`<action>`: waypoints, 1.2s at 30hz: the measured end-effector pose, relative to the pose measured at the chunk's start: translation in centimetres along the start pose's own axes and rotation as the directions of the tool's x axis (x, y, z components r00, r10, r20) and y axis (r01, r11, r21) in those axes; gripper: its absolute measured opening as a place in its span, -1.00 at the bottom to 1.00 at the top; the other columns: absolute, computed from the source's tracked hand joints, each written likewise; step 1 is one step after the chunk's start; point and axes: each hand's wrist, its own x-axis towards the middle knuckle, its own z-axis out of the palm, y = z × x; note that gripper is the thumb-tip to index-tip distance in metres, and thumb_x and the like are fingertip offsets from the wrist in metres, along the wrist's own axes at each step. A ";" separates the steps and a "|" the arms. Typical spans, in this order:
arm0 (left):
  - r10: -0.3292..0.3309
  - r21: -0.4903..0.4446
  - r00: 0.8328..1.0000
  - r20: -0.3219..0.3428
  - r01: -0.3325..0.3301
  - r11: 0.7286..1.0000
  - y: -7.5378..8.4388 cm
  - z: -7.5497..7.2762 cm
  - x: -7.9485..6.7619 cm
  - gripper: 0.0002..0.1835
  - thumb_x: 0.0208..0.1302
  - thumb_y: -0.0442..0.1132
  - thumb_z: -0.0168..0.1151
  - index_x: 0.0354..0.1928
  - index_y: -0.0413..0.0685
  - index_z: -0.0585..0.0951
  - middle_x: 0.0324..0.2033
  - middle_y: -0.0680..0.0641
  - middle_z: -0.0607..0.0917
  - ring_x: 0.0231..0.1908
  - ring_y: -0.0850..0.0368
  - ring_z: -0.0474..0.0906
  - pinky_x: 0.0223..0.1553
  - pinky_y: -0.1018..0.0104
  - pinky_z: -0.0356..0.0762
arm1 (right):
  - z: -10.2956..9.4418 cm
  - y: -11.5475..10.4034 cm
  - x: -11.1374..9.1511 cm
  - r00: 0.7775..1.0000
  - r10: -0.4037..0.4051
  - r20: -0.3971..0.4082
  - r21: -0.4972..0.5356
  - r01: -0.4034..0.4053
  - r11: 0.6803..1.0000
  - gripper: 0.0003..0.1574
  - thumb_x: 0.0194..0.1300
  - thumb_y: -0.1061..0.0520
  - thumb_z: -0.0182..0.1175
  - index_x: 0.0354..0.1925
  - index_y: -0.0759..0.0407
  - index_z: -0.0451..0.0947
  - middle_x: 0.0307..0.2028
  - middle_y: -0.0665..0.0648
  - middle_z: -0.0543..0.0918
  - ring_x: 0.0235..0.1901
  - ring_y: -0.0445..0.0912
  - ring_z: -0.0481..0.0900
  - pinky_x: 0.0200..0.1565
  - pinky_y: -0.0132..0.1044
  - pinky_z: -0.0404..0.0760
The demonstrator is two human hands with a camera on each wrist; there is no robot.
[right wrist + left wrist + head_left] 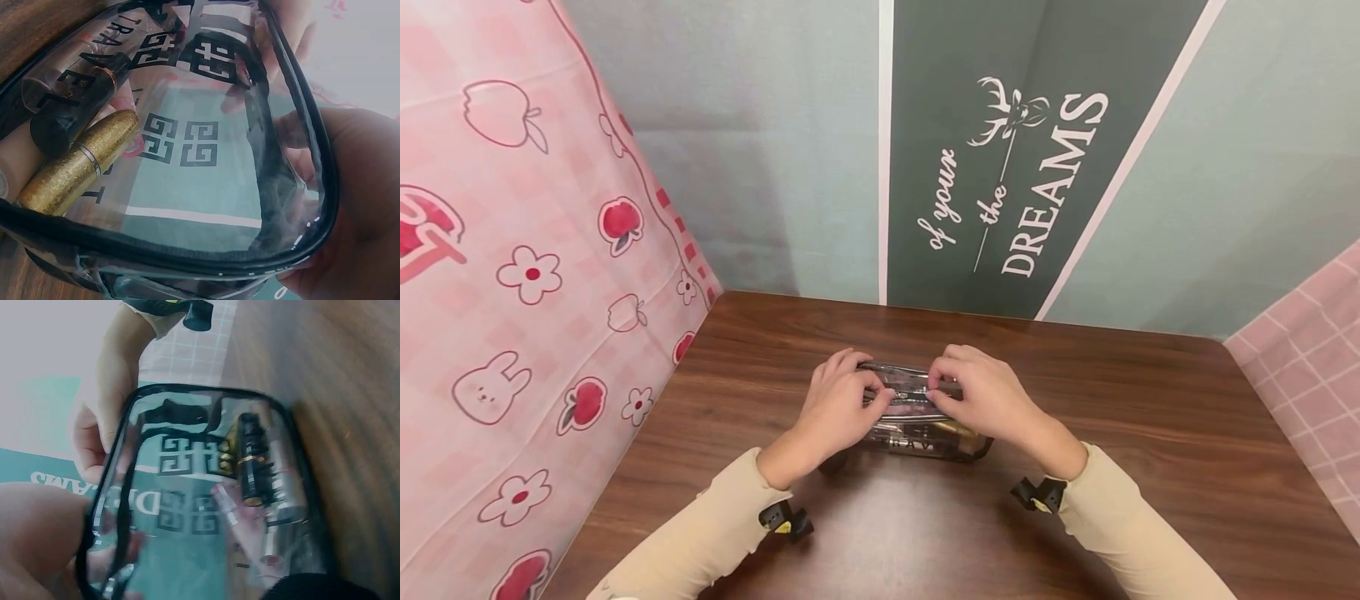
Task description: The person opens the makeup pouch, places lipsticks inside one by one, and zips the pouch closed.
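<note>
A clear travel pouch with black piping stands on the table, printed with black letters and square patterns. My left hand pinches its top strip left of the middle, beside a small metallic piece that looks like a zip pull. With thumb and forefinger, my right hand pinches the same strip farther right. Through the plastic show a glittery gold tube, a black cosmetic tube with a gold band and a pink tube. Fingers hide parts of the zip; how far it is open cannot be told.
The pouch is on a brown wood-grain table. Behind it hangs a grey-green cloth with white lettering. A pink printed cloth borders the left side, and a pink grid cloth the right.
</note>
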 end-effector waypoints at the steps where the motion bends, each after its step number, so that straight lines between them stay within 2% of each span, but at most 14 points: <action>1: -0.002 0.030 1.000 0.016 0.001 1.000 0.1 -0.1 0.1 -0.76 0.40 -0.02 0.27 -0.36 0.07 0.77 0.19 -0.16 0.59 0.37 -0.22 0.29 0.30 -0.26 0.19 | 0.0 0.1 0.0 1.000 0.001 -0.003 -0.001 -0.001 1.000 -0.76 0.16 0.04 0.47 -0.40 -0.16 0.55 -0.41 -0.16 0.45 -0.36 -0.18 0.42 -0.42 -0.25 0.41; 3: 0.005 0.066 0.999 0.041 -0.007 0.998 0.2 -0.2 0.2 -0.72 0.42 -0.01 0.23 -0.35 0.05 0.80 0.21 -0.16 0.58 0.38 -0.25 0.27 0.31 -0.29 0.16 | 0.0 0.1 0.0 1.000 0.003 -0.007 -0.001 -0.003 1.000 -0.76 0.16 0.04 0.47 -0.40 -0.16 0.54 -0.41 -0.16 0.46 -0.36 -0.18 0.43 -0.42 -0.24 0.41; 7: 0.013 -0.003 0.999 0.053 -0.013 1.000 0.3 -0.2 0.2 -0.75 0.40 -0.07 0.26 -0.35 0.03 0.80 0.22 -0.21 0.56 0.38 -0.31 0.24 0.33 -0.34 0.10 | -0.1 0.1 0.0 1.000 0.010 -0.001 0.008 -0.010 1.000 -0.76 0.16 0.04 0.48 -0.40 -0.17 0.54 -0.40 -0.15 0.46 -0.36 -0.18 0.42 -0.42 -0.24 0.40; 12: -0.012 -0.138 1.000 0.001 0.012 0.990 0.2 -0.1 0.2 -0.87 0.30 -0.16 0.32 -0.39 0.07 0.77 0.18 -0.23 0.59 0.35 -0.30 0.28 0.33 -0.32 0.10 | -0.1 0.1 0.0 1.000 0.006 0.006 0.009 -0.006 1.000 -0.76 0.16 0.05 0.47 -0.40 -0.17 0.54 -0.40 -0.15 0.46 -0.36 -0.19 0.41 -0.43 -0.25 0.40; 19: -0.054 -0.223 0.995 -0.081 0.035 0.974 0.1 0.4 0.5 -0.90 0.16 -0.21 0.30 -0.48 0.14 0.71 0.04 -0.16 0.67 0.23 -0.24 0.39 0.24 -0.31 0.22 | 0.0 0.0 0.0 1.000 -0.010 -0.003 0.007 0.010 1.000 -0.76 0.14 0.03 0.48 -0.40 -0.18 0.55 -0.41 -0.15 0.45 -0.38 -0.20 0.40 -0.44 -0.28 0.39; 22: -0.082 -0.298 0.988 -0.131 0.040 0.954 0.0 0.7 0.6 -0.91 0.12 -0.25 0.32 -0.50 0.11 0.70 -0.02 -0.09 0.70 0.18 -0.19 0.44 0.19 -0.29 0.27 | 0.0 0.0 0.0 1.000 -0.012 0.000 0.004 0.012 1.000 -0.76 0.15 0.02 0.48 -0.39 -0.18 0.55 -0.41 -0.15 0.45 -0.37 -0.20 0.40 -0.45 -0.28 0.39; 26: -0.092 -0.371 0.971 -0.219 0.004 0.929 -0.2 0.7 0.8 -0.89 0.04 -0.32 0.32 -0.55 0.07 0.65 -0.04 -0.02 0.71 0.14 -0.13 0.46 0.17 -0.25 0.26 | 0.1 0.1 0.2 1.000 -0.002 0.002 0.000 0.002 1.000 -0.76 0.17 0.02 0.47 -0.40 -0.18 0.54 -0.41 -0.16 0.44 -0.37 -0.20 0.41 -0.45 -0.27 0.39; 30: -0.079 -0.371 0.951 -0.299 -0.040 0.928 -1.0 0.0 0.7 -0.86 -0.03 -0.38 0.29 -0.60 0.03 0.61 -0.06 -0.05 0.71 0.13 -0.13 0.44 0.21 -0.17 0.23 | 0.0 0.1 0.3 1.000 0.011 0.001 -0.006 -0.011 1.000 -0.76 0.17 0.02 0.46 -0.40 -0.16 0.54 -0.42 -0.15 0.43 -0.39 -0.19 0.40 -0.45 -0.26 0.39; 33: -0.107 -0.369 0.942 -0.317 -0.018 0.929 -2.0 -0.6 0.4 -0.85 -0.02 -0.40 0.28 -0.61 0.00 0.60 -0.13 -0.09 0.70 0.04 -0.11 0.45 0.16 -0.04 0.29 | 0.0 0.1 0.3 1.000 0.019 0.006 -0.020 -0.019 1.000 -0.78 0.18 0.01 0.45 -0.40 -0.15 0.54 -0.43 -0.15 0.43 -0.39 -0.19 0.40 -0.44 -0.26 0.40; 36: -0.174 -0.399 0.939 -0.295 0.045 0.916 -3.3 -1.1 0.0 -0.85 0.02 -0.42 0.28 -0.59 -0.03 0.59 -0.23 -0.08 0.66 -0.09 -0.04 0.48 0.02 0.06 0.39 | -0.1 0.2 0.2 1.000 0.027 0.007 -0.031 -0.027 0.999 -0.79 0.18 0.02 0.45 -0.41 -0.15 0.55 -0.43 -0.15 0.43 -0.38 -0.20 0.40 -0.44 -0.26 0.40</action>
